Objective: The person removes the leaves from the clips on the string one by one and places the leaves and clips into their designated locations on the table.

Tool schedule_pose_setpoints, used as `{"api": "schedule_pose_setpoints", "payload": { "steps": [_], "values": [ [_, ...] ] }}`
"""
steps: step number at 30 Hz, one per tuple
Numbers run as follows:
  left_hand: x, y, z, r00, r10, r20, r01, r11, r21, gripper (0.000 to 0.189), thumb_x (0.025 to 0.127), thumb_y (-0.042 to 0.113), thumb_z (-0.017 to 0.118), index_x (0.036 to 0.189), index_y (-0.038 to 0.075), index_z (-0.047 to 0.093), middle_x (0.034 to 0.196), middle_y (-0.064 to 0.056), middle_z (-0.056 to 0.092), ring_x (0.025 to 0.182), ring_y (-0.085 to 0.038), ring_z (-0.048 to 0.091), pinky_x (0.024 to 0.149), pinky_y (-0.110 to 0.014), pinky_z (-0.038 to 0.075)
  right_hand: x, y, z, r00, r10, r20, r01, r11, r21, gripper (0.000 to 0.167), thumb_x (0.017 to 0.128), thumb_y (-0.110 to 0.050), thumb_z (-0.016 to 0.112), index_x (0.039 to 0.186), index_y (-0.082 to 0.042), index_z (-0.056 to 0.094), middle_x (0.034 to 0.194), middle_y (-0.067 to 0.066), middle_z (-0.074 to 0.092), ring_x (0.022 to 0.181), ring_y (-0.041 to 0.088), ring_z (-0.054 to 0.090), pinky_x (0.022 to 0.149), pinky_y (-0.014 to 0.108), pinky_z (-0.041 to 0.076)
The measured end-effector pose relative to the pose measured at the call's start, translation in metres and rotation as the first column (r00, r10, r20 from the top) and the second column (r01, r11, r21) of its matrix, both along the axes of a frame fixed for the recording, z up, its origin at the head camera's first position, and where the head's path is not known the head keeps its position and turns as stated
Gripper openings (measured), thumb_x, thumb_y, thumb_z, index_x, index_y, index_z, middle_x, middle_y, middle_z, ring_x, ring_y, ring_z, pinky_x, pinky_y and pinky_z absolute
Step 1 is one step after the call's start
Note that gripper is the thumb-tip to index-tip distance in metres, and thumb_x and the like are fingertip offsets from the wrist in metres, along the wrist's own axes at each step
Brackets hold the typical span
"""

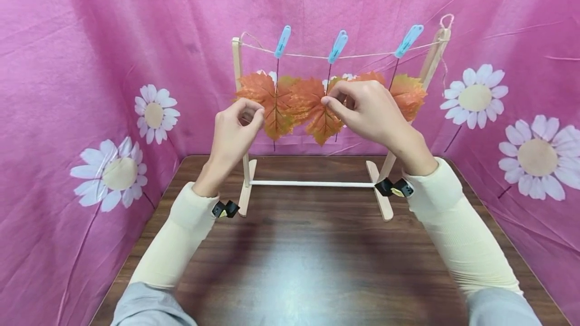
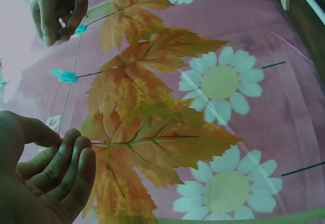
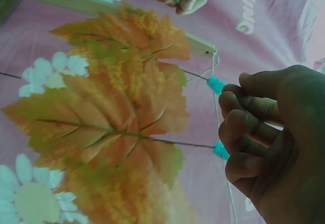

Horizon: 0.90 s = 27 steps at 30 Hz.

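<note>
Three orange-and-green artificial maple leaves hang by their stems: a left leaf, a middle leaf and a right leaf. Light blue clothespins clip each stem to a string. My left hand hovers before the left leaf, fingers loosely bent, thumb near the index finger, nothing seen between them. In front of the middle and right leaves is my right hand, also loosely bent; it partly covers them. The right wrist view shows no object in that hand.
The string runs between the left post and right post of a wooden stand, joined low by a white rod. It stands at the back of a dark wooden table. A pink flowered cloth surrounds it.
</note>
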<state>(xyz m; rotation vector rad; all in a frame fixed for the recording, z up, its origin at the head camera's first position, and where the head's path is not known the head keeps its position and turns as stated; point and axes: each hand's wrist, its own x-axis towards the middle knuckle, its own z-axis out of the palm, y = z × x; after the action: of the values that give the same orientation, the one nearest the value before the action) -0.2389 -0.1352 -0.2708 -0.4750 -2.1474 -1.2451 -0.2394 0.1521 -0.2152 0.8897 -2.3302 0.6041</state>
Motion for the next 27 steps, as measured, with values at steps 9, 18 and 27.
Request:
{"api": "schedule_pose_setpoints", "payload": {
  "steps": [9,18,27],
  "values": [
    [-0.008,0.005,0.013,0.999,0.004,-0.032,-0.004,1.0,0.005,0.009,0.097,0.01,0.071,0.099,0.002,0.076,0.083,-0.011,0.075,0.069,-0.01,0.062,0.067,-0.019,0.051,-0.013,-0.015,0.024,0.999,0.027,0.041,-0.028,1.0,0.012,0.018,0.105,-0.025,0.068,0.103,-0.009,0.077,0.078,0.004,0.075,0.063,0.015,0.063,0.068,0.029,0.048],
    [-0.019,0.01,0.033,0.999,0.023,-0.033,-0.022,0.999,0.023,0.01,0.098,0.008,0.067,0.099,0.001,0.075,0.086,-0.014,0.076,0.069,-0.009,0.062,0.069,-0.017,0.052,-0.028,-0.031,0.047,0.996,0.02,0.084,-0.023,0.999,0.029,0.022,0.107,-0.025,0.064,0.107,-0.006,0.076,0.09,0.01,0.078,0.067,0.022,0.063,0.07,0.027,0.046],
    [-0.03,0.024,0.053,0.999,0.043,0.004,-0.043,0.999,0.028,0.015,0.102,0.014,0.066,0.103,0.003,0.076,0.086,-0.009,0.076,0.07,-0.01,0.064,0.068,-0.02,0.047,-0.039,-0.05,0.07,0.991,0.001,0.131,0.002,1.0,-0.021,0.022,0.107,-0.027,0.063,0.112,-0.009,0.074,0.1,0.006,0.077,0.066,0.011,0.056,0.067,0.023,0.043]
  ]
}}
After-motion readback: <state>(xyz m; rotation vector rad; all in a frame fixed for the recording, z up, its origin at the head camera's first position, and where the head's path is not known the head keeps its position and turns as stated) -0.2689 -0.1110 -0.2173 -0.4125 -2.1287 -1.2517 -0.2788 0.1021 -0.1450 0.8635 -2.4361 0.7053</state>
